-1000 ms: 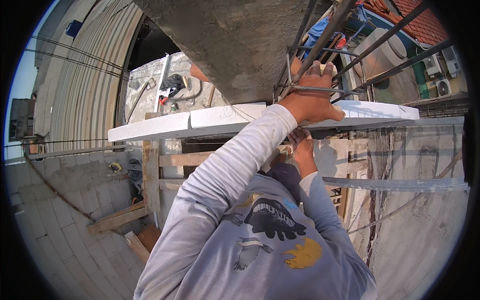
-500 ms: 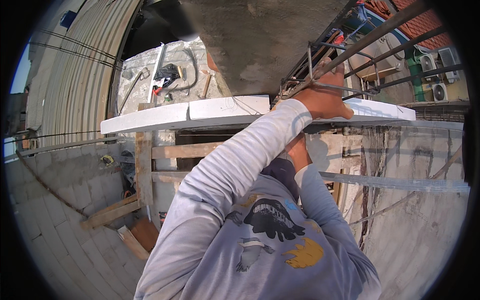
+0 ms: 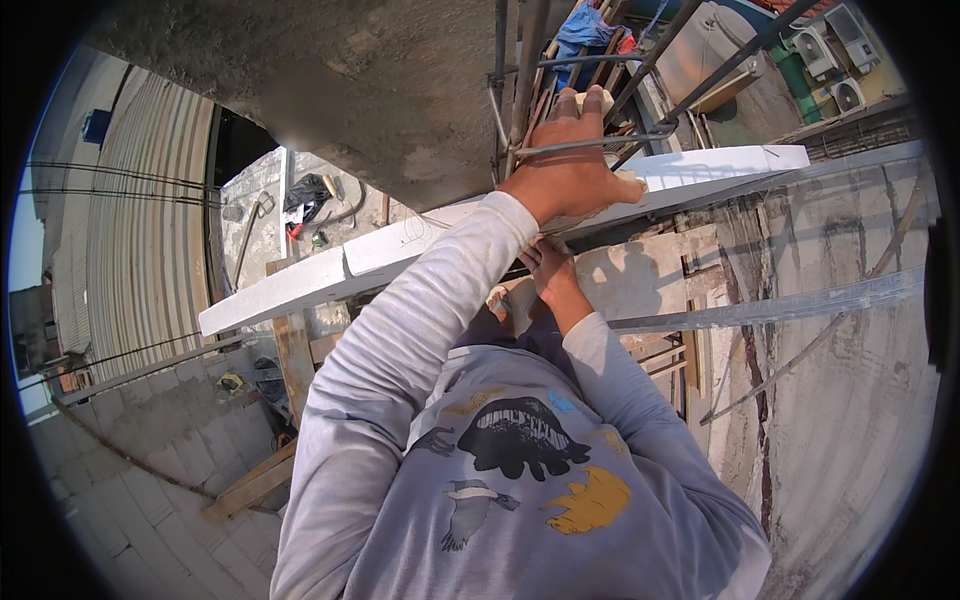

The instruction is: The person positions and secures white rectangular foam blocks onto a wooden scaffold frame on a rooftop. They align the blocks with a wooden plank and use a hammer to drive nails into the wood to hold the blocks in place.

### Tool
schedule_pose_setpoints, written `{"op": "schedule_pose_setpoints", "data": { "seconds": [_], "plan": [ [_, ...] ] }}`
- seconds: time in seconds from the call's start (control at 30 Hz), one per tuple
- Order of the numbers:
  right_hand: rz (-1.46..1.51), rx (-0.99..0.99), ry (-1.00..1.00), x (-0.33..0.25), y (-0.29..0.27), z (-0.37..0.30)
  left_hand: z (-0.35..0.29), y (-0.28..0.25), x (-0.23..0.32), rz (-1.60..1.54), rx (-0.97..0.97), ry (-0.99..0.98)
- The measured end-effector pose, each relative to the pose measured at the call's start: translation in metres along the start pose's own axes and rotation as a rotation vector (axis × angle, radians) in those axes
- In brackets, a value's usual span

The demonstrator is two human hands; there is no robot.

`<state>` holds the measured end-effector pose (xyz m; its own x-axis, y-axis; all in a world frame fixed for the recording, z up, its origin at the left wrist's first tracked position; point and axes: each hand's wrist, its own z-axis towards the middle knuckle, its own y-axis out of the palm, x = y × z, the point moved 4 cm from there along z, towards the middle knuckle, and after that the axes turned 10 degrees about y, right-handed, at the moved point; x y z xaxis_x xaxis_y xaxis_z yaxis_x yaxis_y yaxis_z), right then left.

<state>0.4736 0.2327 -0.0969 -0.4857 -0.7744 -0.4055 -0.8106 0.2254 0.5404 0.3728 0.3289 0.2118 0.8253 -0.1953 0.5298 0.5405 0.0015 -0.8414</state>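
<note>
A row of long white blocks [image 3: 290, 287] runs across in front of me, a joint showing near its left end. My left hand [image 3: 572, 165] reaches over the row into a cage of steel bars [image 3: 640, 85], under a thin cross bar. Its fingers are stretched forward and its thumb stands apart to the right. Something small and pale shows at the fingertips, too little of it to name. Just below the row's near side is my right hand [image 3: 553, 272], its fingers curled upward. What they close on, if anything, is hidden beneath my left wrist.
A rough concrete mass [image 3: 330, 90] rises beyond the blocks. To its left, a black bag [image 3: 310, 195] and tools lie on a pale surface by corrugated sheeting [image 3: 150, 200]. Wooden boards [image 3: 292, 360] stand below the row. Outdoor air-conditioning units [image 3: 815, 50] are at far right.
The view has turned, so the row of blocks now slopes up to the right. Both hands appear farther left, and more of my right hand shows below the row.
</note>
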Motion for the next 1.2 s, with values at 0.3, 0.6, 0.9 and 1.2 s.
{"op": "schedule_pose_setpoints", "data": {
  "seconds": [0.3, 0.6, 0.9, 1.2],
  "plan": [
    [0.026, -0.017, -0.036, 0.000, 0.006, -0.011, 0.000, -0.003, 0.002, 0.058, -0.032, 0.010],
    [0.066, -0.024, -0.006, 0.001, 0.002, -0.003, 0.005, 0.000, 0.003, 0.102, -0.071, 0.026],
    [-0.190, -0.042, -0.061, -0.007, -0.004, 0.000, 0.004, -0.006, 0.005, 0.051, -0.029, 0.078],
    [-0.459, -0.010, -0.073, -0.058, -0.016, -0.022, 0.006, -0.004, 0.007, -0.043, -0.059, 0.087]
  ]
}}
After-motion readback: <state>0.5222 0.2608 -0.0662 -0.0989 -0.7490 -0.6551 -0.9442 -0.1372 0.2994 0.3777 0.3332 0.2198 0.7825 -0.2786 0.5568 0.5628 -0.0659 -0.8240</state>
